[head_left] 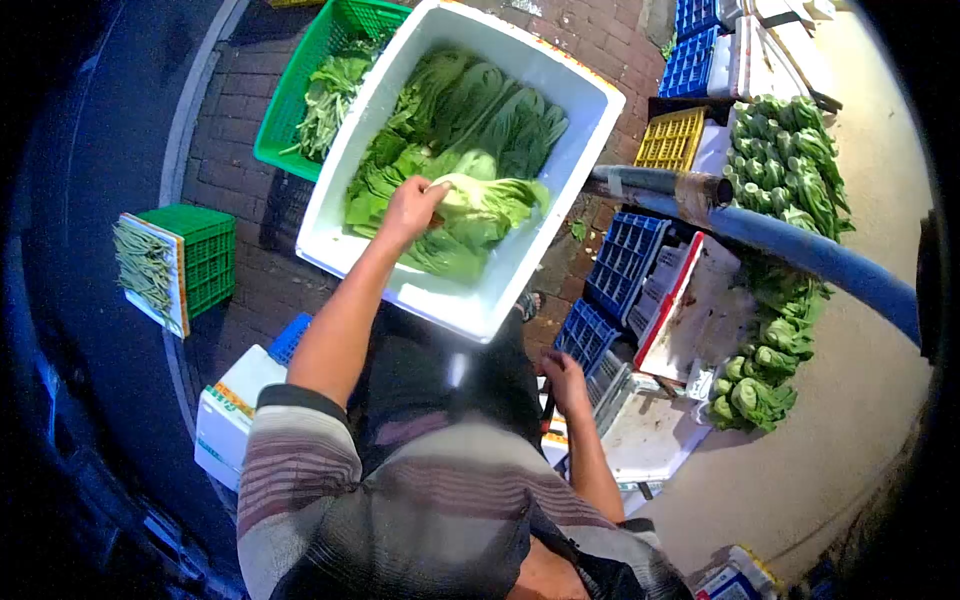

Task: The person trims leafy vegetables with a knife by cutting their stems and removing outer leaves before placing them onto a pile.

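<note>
My left hand [412, 212] is inside a white foam box [590, 110], its fingers closed around a pale green leafy vegetable head [485, 200]. Under and around it lie more greens: bright leaves [385, 185] on the left and darker bunches [510, 120] at the far side. Low by my right hip, outside the box, my right hand [566, 382] has curled fingers. A thin dark thing with a bit of red shows beneath it, too small to name.
A green crate [285, 130] of leafy greens stands left of the box. Long beans [145, 270] lie on a lid over another green crate [208, 260]. At right are blue crates [625, 255], a blue pole [820, 240], piled greens [785, 165] and a foam tray [640, 430].
</note>
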Tool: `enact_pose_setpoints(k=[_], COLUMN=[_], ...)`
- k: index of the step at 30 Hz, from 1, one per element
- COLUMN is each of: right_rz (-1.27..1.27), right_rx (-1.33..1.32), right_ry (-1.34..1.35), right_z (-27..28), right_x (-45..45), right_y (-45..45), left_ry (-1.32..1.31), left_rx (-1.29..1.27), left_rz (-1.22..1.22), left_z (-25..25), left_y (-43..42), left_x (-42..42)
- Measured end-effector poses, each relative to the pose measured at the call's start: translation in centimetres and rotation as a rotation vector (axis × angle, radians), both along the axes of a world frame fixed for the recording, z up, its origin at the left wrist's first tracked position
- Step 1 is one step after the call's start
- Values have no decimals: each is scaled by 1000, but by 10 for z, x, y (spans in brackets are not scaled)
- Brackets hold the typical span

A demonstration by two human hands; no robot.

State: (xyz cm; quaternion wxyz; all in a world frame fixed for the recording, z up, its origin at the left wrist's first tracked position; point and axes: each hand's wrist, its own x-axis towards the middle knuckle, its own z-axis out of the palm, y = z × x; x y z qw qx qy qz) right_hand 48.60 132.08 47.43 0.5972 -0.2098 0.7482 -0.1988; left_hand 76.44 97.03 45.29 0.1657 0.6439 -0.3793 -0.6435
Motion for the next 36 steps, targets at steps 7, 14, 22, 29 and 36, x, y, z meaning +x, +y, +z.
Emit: enact_pose_setpoints(k=[7, 14, 22, 29, 36], right_rz=[90, 181, -62, -404, -461], right_rx=[-234, -555, -437, -375, -319], right_ry=[-94, 246, 61, -275, -321], right_z=[58, 48, 15, -13, 4], right_x=[72, 141, 145, 142, 134], right_y=[-151, -220, -234, -219, -220], left_ry=[491, 491, 500, 802, 831], left_rx=[416, 302, 209, 567, 606], left_rz=[591, 595, 613, 909, 861], left_z=[28, 54, 47, 42, 40], left_y=[73, 107, 122, 119, 118], left_x=[32, 19, 19, 12, 7])
